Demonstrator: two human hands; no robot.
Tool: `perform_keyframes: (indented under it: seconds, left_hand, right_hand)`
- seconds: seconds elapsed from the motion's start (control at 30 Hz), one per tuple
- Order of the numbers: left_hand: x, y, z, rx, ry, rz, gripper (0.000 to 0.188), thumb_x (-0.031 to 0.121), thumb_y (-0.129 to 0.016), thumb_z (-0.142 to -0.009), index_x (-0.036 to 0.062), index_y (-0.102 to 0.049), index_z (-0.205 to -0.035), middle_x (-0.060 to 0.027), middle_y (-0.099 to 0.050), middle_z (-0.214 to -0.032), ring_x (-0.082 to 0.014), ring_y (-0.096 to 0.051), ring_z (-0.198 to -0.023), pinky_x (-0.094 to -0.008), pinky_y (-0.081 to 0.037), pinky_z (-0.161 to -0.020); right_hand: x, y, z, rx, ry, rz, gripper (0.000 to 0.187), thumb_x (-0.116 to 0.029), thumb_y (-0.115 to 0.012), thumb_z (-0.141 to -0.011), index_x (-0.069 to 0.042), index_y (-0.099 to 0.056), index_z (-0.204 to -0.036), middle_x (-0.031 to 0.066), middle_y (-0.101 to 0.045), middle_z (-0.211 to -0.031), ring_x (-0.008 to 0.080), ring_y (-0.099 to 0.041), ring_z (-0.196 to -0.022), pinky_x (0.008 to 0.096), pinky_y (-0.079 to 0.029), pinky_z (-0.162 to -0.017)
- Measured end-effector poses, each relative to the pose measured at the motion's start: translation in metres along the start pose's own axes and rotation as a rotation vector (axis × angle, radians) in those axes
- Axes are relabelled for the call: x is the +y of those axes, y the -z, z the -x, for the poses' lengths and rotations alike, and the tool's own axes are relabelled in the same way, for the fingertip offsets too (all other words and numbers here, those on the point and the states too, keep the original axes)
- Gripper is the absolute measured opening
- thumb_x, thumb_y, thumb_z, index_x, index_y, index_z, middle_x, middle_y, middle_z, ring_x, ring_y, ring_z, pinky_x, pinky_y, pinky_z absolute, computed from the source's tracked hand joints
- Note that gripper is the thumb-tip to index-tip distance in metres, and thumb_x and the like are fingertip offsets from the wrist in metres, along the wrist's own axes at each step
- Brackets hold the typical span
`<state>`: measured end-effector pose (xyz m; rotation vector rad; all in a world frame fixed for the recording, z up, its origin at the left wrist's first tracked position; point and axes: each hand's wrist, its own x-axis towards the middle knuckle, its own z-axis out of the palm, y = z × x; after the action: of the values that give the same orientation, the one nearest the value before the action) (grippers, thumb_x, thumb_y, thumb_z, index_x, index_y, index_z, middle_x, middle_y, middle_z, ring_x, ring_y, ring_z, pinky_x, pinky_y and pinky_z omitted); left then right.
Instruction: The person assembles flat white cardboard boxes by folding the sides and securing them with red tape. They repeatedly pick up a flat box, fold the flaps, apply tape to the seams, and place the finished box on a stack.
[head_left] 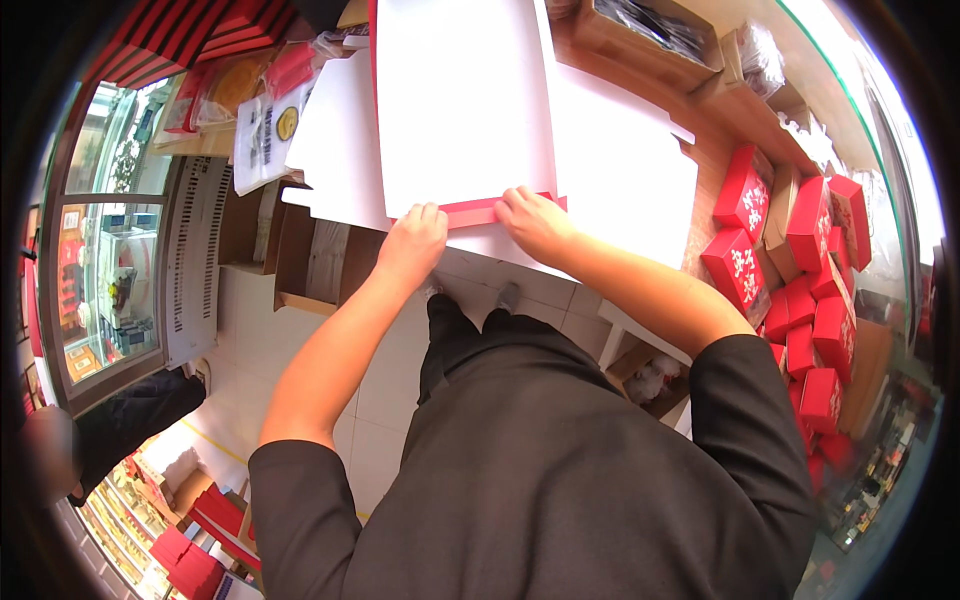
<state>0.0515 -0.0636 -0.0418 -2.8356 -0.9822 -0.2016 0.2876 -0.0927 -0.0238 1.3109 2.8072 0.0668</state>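
Note:
A long cardboard box blank (465,100), white on its upper face and red along its edges, lies on the table in front of me. Both hands are at its near end, where a red flap (472,214) is folded up. My left hand (417,238) pinches the flap's left corner with curled fingers. At the right corner, my right hand (537,224) grips the same flap between thumb and fingers. Larger white cardboard sheets (625,160) spread out beneath the blank on both sides. The fingers hide both corners of the flap.
Red printed boxes (740,265) are piled to the right, beside a glass panel. An open carton (655,38) of dark items stands at the back right. Plastic-wrapped packs (270,135) lie at the left. Another person's dark-clothed leg (140,420) shows at lower left.

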Motion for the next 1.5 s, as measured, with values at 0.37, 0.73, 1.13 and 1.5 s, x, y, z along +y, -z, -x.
perform_keyframes:
  seconds: [0.37, 0.73, 1.13, 1.5]
  left_hand:
    - [-0.023, 0.007, -0.046, -0.402, 0.313, 0.236, 0.009, 0.002, -0.059, -0.081, 0.0018, -0.053, -0.087, -0.015, -0.058, -0.086, -0.0311, -0.062, -0.085, -0.0415, -0.054, -0.071]
    - [0.017, -0.023, -0.047, -0.058, 0.602, 0.415, 0.026, 0.031, -0.056, -0.088, 0.0059, -0.058, -0.082, -0.0128, -0.063, -0.083, -0.0348, -0.063, -0.079, -0.045, -0.051, -0.07]
    - [0.015, -0.035, -0.049, 0.061, 0.571, 0.175, 0.03, 0.024, -0.065, -0.08, 0.0086, -0.058, -0.055, -0.007, -0.058, -0.055, -0.0273, -0.061, -0.053, -0.0386, -0.05, -0.05]
    - [0.018, -0.042, -0.046, 0.24, 0.589, 0.211, 0.026, 0.019, -0.065, -0.075, 0.0099, -0.056, -0.052, -0.0051, -0.057, -0.055, -0.0257, -0.058, -0.05, -0.0401, -0.045, -0.046]
  right_hand:
    - [0.05, 0.013, -0.025, -0.33, -0.359, -0.47, 0.01, -0.007, -0.059, -0.084, 0.0, -0.058, -0.091, 0.0188, -0.063, -0.092, 0.0331, -0.063, -0.09, 0.0405, -0.052, -0.077]
    - [-0.007, -0.01, -0.043, -0.043, -0.552, -0.485, 0.024, -0.027, -0.056, -0.086, -0.004, -0.062, -0.081, 0.0173, -0.068, -0.081, 0.0336, -0.067, -0.079, 0.0445, -0.053, -0.071]
    - [0.006, -0.034, -0.029, 0.255, -0.71, -0.358, 0.024, -0.026, -0.063, -0.081, -0.01, -0.061, -0.063, 0.0078, -0.062, -0.058, 0.0281, -0.062, -0.052, 0.041, -0.05, -0.051]
    - [-0.004, -0.051, -0.025, 0.464, -0.715, -0.275, 0.019, -0.024, -0.068, -0.075, -0.014, -0.06, -0.06, 0.0026, -0.062, -0.056, 0.0219, -0.062, -0.054, 0.0379, -0.05, -0.051]
